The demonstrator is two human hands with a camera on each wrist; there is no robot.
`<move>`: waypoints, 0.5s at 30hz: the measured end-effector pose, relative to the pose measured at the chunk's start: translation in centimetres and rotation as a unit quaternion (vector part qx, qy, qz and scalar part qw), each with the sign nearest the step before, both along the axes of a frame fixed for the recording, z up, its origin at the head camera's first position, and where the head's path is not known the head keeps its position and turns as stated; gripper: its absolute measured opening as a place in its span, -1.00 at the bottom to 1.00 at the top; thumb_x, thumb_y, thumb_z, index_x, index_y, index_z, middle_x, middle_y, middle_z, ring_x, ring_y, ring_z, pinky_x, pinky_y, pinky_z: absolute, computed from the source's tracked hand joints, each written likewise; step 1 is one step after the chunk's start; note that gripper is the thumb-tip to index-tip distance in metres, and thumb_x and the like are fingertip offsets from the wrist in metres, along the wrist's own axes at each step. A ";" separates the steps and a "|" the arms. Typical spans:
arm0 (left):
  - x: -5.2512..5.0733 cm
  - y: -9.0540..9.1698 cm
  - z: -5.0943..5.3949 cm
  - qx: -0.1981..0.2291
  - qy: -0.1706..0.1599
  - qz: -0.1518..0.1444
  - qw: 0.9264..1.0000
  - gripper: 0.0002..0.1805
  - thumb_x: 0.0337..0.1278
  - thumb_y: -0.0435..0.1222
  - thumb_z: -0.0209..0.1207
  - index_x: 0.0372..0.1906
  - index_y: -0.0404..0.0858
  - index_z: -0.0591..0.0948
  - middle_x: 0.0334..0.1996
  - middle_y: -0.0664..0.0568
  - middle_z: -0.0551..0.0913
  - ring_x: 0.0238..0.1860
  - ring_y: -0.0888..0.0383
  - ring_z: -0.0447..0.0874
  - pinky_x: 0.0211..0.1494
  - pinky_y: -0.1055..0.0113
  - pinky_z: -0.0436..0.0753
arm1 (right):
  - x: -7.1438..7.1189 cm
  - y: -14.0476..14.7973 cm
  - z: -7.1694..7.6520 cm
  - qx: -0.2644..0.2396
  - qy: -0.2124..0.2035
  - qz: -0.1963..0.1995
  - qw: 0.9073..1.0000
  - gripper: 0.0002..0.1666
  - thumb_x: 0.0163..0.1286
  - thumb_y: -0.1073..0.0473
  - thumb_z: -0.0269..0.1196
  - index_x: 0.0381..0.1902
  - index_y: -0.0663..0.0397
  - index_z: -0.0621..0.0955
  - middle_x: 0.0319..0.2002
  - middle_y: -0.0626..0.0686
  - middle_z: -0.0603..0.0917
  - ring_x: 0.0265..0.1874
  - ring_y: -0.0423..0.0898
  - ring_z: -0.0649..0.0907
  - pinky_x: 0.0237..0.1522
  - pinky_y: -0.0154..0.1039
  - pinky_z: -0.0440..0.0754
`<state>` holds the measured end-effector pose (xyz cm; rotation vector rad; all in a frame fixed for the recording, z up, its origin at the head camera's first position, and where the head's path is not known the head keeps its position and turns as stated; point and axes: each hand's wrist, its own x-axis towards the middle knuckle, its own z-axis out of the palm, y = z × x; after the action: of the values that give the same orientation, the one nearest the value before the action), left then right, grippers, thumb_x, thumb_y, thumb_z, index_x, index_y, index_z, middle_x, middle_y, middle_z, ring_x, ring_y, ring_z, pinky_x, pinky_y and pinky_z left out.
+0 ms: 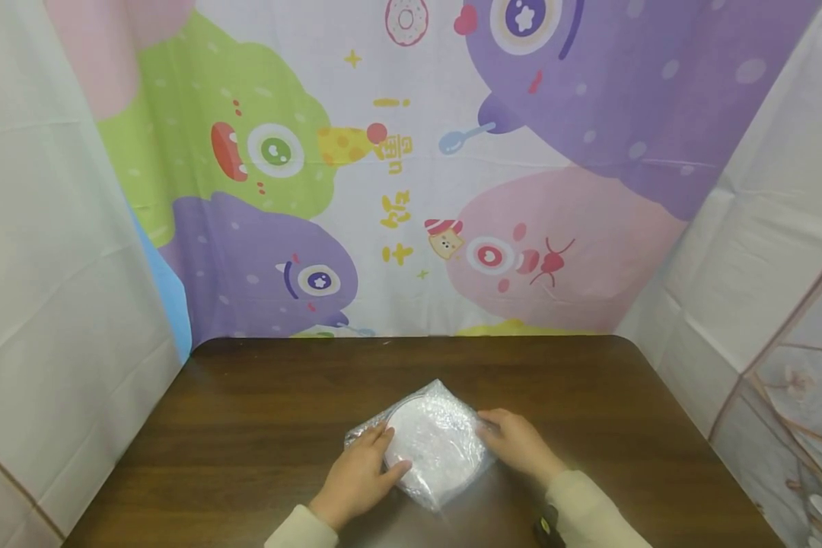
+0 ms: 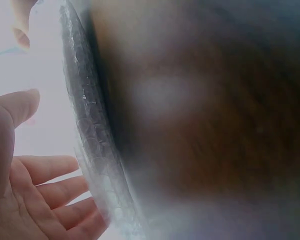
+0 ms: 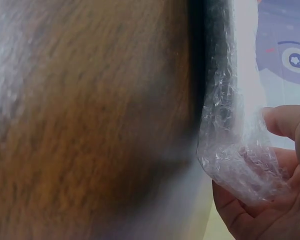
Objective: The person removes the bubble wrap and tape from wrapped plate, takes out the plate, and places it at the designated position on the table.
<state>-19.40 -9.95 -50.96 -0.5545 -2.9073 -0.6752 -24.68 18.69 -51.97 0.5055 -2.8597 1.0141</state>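
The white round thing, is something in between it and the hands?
Yes, clear bubble wrap. It seems to cover the white round thing; the right hand holds the wrap's crinkled edge, the left hand touches the bundle. Nothing else visible intervenes.

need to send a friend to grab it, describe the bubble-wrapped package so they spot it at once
Below the cartoon-print cloth, find the dark wooden table. Toward its near side, between the person's left grip and right grip, is a flat package. Its round white shape under clear, shiny bubble wrap sets it apart from the dark table around it.
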 end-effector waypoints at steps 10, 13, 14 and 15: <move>0.1 -0.5 0.4 -0.004 -0.011 -0.009 1.000 -0.23 0.27 0.16 0.09 0.27 -0.41 0.49 0.30 -0.32 0.47 0.33 -0.26 0.43 0.34 -0.15 0.46 | 0.1 0.0 -0.1 0.004 0.000 0.008 1.000 -0.59 0.34 0.13 0.27 0.07 0.27 0.64 0.01 0.22 0.70 0.05 0.19 0.67 0.16 0.13 0.58; 0.0 -0.2 0.6 -0.008 -0.001 -0.013 1.000 -0.24 0.26 0.15 0.11 0.26 -0.41 0.49 0.29 -0.32 0.48 0.32 -0.25 0.45 0.34 -0.16 0.46 | 0.1 0.2 -0.1 -0.008 -0.004 0.012 1.000 -0.59 0.35 0.13 0.27 0.07 0.27 0.64 0.01 0.22 0.70 0.06 0.19 0.66 0.17 0.14 0.57; 0.0 -0.1 0.8 -0.008 0.003 -0.014 1.000 -0.24 0.25 0.15 0.11 0.26 -0.41 0.50 0.28 -0.31 0.49 0.32 -0.24 0.45 0.34 -0.15 0.46 | 0.1 0.3 -0.1 -0.011 -0.006 0.013 1.000 -0.59 0.35 0.12 0.27 0.07 0.26 0.64 0.01 0.22 0.70 0.06 0.20 0.66 0.17 0.14 0.57; 0.0 0.1 0.9 -0.008 0.006 -0.016 1.000 -0.25 0.25 0.15 0.12 0.26 -0.40 0.50 0.28 -0.30 0.50 0.32 -0.22 0.46 0.34 -0.14 0.46 | 0.1 0.4 -0.1 -0.017 -0.009 0.015 1.000 -0.58 0.35 0.12 0.27 0.07 0.27 0.64 0.01 0.22 0.70 0.06 0.20 0.66 0.17 0.15 0.57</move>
<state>-19.43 -9.83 -50.05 -0.6067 -2.9019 -0.6511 -24.56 19.07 -52.09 0.5416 -2.8536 1.0762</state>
